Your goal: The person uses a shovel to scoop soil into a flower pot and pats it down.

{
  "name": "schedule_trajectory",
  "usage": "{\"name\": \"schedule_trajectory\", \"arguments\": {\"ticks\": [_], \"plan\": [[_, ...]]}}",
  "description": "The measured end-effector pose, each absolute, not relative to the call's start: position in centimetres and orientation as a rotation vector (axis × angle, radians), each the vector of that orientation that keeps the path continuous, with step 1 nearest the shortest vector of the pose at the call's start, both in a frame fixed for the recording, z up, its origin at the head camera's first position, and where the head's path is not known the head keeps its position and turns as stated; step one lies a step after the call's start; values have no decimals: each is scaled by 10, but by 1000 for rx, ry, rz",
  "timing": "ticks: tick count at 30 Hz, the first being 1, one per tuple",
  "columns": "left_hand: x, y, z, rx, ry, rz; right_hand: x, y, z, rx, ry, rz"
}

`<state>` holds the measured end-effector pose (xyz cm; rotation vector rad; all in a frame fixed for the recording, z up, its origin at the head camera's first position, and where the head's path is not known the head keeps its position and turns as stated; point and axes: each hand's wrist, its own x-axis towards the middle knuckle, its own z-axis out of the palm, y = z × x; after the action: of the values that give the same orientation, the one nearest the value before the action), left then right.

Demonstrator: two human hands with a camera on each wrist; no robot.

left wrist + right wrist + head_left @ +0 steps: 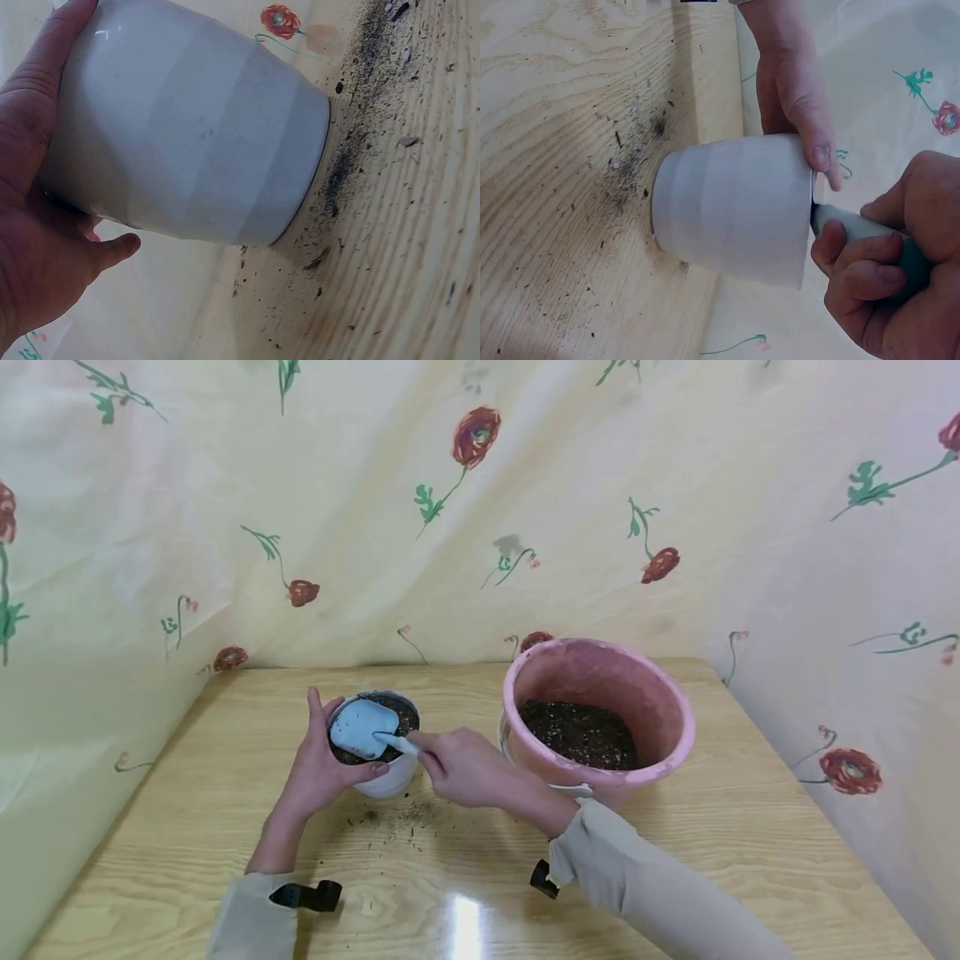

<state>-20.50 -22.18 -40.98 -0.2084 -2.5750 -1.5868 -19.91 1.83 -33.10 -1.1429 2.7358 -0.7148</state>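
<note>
A white flower pot (386, 783) with dark soil in it stands on the table in the head view. My left hand (318, 768) holds it at the rim from the left, thumb along the near side. The right hand (472, 768) grips a small garden trowel, whose pale blue blade (363, 728) lies over the soil inside the pot's rim. In the right wrist view, my fingers are curled round the trowel handle (913, 270). The pot's ribbed wall (187, 127) fills much of the left wrist view.
To the right stands a large pink bucket (678, 743) with dark soil (577, 735) in its bottom. Spilled soil (405, 817) is scattered on the wooden table (420, 893) before the pot. Flower-patterned cloth (360, 510) hangs behind and at both sides.
</note>
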Motion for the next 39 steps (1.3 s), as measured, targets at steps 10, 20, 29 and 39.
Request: {"name": "schedule_trajectory", "arguments": {"ticks": [10,20,29,39], "plan": [[-206,-223,-410,-191,-2573,-1552,-199,10,-321,-1204,2819,-450],[-209,-224,-407,-207,-2580,-1567,-203,1,-313,-1043,2750,-373],[-208,-224,-410,-201,-2583,-1552,-203,17,-316,-891,2697,-702],[-210,-227,-413,-215,-2570,-1545,-211,17,-320,-976,2759,-519]]}}
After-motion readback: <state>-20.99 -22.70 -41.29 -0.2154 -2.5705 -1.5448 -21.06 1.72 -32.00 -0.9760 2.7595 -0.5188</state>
